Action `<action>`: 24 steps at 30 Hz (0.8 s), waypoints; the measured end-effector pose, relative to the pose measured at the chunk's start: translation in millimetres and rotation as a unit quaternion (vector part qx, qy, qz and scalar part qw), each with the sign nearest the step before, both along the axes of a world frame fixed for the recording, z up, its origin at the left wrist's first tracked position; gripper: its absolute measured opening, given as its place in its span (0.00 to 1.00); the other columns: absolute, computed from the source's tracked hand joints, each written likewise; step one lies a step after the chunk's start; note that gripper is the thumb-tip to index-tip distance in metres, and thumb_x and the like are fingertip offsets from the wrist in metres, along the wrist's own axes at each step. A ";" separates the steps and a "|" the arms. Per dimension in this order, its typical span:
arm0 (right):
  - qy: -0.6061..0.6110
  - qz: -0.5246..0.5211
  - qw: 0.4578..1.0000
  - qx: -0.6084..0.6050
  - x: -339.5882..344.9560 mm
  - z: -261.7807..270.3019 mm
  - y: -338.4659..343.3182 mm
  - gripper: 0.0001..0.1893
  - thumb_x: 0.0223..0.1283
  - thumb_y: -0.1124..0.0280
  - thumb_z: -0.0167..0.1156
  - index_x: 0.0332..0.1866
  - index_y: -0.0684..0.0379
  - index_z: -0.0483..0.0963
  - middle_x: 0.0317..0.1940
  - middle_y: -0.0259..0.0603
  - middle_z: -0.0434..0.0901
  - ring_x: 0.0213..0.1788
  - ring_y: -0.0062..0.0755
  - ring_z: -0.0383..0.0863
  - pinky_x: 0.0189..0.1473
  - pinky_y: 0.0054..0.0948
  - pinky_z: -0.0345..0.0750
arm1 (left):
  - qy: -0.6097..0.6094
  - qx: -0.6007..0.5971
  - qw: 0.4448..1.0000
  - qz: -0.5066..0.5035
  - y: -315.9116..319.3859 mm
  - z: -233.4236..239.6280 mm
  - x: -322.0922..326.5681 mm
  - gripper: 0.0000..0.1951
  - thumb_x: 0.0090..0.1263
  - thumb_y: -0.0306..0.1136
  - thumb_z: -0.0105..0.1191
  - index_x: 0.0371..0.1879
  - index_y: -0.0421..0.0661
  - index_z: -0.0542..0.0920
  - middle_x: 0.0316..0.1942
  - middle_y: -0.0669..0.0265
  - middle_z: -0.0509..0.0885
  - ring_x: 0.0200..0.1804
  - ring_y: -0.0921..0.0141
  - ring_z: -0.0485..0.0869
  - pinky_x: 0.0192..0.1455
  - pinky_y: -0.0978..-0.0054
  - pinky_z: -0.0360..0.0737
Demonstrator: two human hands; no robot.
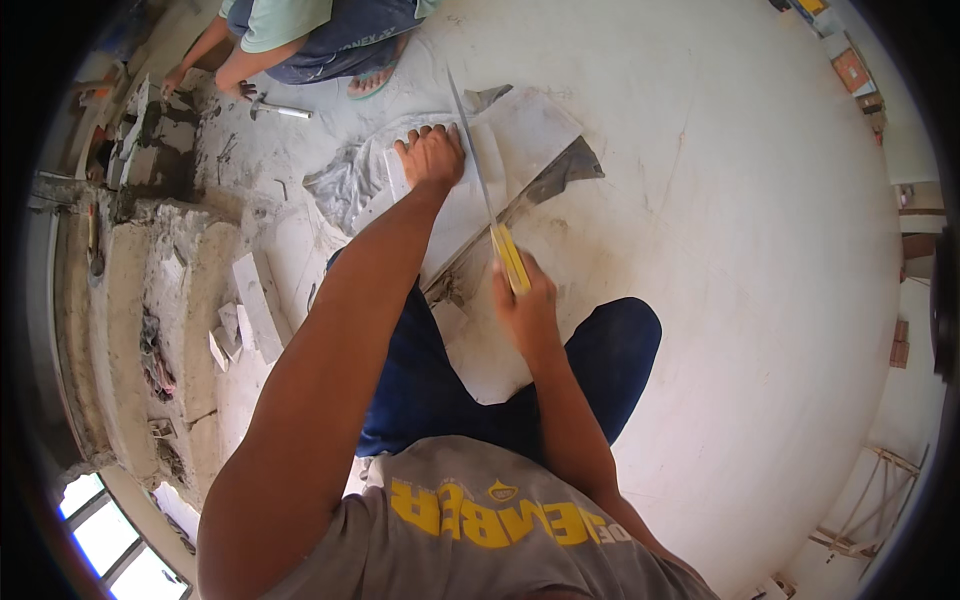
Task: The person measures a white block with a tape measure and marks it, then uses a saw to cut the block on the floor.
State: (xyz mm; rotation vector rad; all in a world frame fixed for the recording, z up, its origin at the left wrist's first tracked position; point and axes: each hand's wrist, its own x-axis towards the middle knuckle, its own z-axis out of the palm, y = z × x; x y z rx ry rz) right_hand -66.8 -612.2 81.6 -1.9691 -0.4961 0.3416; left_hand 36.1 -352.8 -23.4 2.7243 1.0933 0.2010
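Note:
My right hand is wrapped around the yellow handle of a handsaw. The saw's long thin blade points away from me across a pale block, close to the fingertips of my left hand. Pressed down over the block, my left hand holds it with curled fingers and hides part of it. Beneath lies a light flat board with a dark edge, over a crumpled grey cloth. Whether the blade has cut into the block I cannot tell.
A crouching person works at the upper left, hands by rough masonry. A hammer lies near them. White block offcuts sit beside a broken concrete step. A trowel-like tool rests at far left.

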 end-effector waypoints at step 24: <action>-0.041 0.031 0.998 -0.020 31.7 -4.5 18.3 0.17 0.78 0.68 0.64 0.62 0.68 0.77 0.42 0.64 0.87 0.45 0.69 0.88 0.47 0.51 0.84 | -0.030 0.008 0.999 -0.010 4.0 3.4 12.0 0.25 0.89 0.50 0.43 0.51 0.46 0.91 0.58 0.57 0.90 0.67 0.57 0.84 0.77 0.42 0.64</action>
